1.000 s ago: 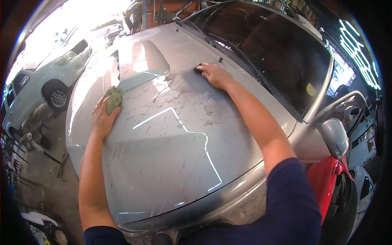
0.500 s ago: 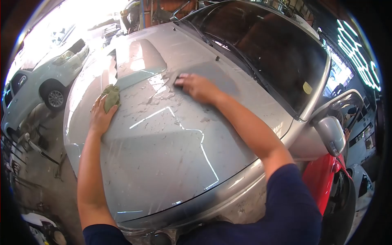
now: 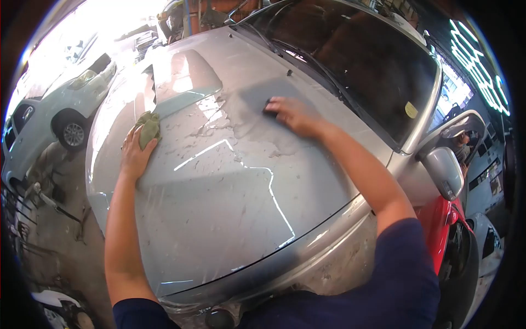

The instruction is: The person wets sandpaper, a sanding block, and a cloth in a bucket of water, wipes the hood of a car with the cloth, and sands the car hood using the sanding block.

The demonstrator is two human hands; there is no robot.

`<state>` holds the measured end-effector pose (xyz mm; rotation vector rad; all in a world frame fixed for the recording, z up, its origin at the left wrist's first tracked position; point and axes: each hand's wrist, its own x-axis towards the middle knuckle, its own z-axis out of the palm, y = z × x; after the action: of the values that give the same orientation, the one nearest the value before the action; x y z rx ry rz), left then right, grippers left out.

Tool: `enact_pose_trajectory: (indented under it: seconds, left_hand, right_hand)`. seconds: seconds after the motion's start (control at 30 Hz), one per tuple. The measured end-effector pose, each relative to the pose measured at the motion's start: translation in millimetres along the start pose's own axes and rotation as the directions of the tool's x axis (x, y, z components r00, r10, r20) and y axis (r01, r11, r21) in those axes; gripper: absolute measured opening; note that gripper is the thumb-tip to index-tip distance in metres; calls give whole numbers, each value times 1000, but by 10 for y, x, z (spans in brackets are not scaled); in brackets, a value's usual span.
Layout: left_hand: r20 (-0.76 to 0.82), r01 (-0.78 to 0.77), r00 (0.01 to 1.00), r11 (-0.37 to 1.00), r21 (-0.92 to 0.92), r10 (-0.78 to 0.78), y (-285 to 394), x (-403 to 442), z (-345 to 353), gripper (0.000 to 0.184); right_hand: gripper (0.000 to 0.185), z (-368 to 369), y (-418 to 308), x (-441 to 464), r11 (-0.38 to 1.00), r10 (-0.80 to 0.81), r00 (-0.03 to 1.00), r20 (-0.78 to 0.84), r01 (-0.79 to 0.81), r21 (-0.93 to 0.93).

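A silver car hood point(image 3: 197, 219) fills the middle of the view, wet and streaked with greyish residue. My left hand point(image 3: 134, 153) rests on its left part, fingers closed around a crumpled green cloth point(image 3: 148, 129) beside the raised hood scoop point(image 3: 186, 79). Over on the right, nearer the windshield point(image 3: 361, 60), my right hand point(image 3: 293, 116) presses a small dark pad point(image 3: 269, 106) flat against the hood. Fingers cover most of this pad. A darker, duller patch surrounds it, and a bright zigzag reflection runs across the hood below.
The side mirror point(image 3: 442, 176) stands out at the right, above a red car part point(image 3: 438, 230). A white vehicle point(image 3: 60, 109) is parked at the left. Metal stands point(image 3: 52, 200) are on the floor. Another person point(image 3: 461, 143) appears near the mirror.
My right hand swept left with the dark pad, then back right across the hood. My left hand stays on the green cloth. The view has shifted slightly.
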<state>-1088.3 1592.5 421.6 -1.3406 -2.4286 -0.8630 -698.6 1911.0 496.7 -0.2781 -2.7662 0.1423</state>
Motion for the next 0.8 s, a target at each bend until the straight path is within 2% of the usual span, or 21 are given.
enact_pose_trajectory:
  seconds: [0.07,0.17,0.2,0.23,0.3,0.4,0.5,0.57,0.63,0.67,0.73,0.77,0.8]
  left_hand:
    - [-4,4,1000,1000,-8,-4,3,-4,9,70]
    - [6,14,1000,1000,-14,-14,-1,1,36,70]
    - [14,15,1000,1000,-8,-15,-12,27,21,70]
    - [5,9,1000,1000,-9,-9,-10,29,9,70]
    - [-10,0,1000,1000,-14,-1,13,-19,-3,70]
    - [-7,15,1000,1000,-8,-16,6,-13,19,70]
    - [5,13,1000,1000,3,-13,29,-13,-1,70]
    - [14,22,1000,1000,3,-22,50,13,-20,70]
    - [25,27,999,1000,10,-27,27,-31,-1,69]
    - [19,22,1000,1000,14,-23,9,-32,16,69]
    - [6,16,1000,1000,12,-16,24,6,7,69]
    - [5,23,1000,1000,8,-23,31,-2,5,69]
    - [7,28,1000,1000,8,-29,32,-6,2,69]
  right_hand:
    - [35,95,434,175,989,106,991,-85,-115,-98]
    - [35,236,-231,112,1000,7,997,-71,-7,-1]
    - [35,256,-526,-48,992,-122,990,-68,122,4]
    - [32,174,-752,-249,987,-157,987,-27,156,-37]
    - [33,-20,-422,-385,988,-121,993,-9,121,96]
    - [35,-48,355,-243,978,154,981,-120,-169,-120]
    - [35,141,-271,-200,999,40,993,-107,-43,-29]
    - [33,101,-829,-455,986,-154,986,-57,150,-71]
    - [34,4,-381,-549,996,-83,993,-87,85,23]
    - [34,-111,-109,-526,999,33,993,-115,-37,-36]
    - [34,42,290,-344,974,140,971,-194,-170,-149]
    - [34,76,382,-241,951,180,955,-235,-230,-206]
    - [36,76,138,-168,973,178,971,-158,-198,-118]
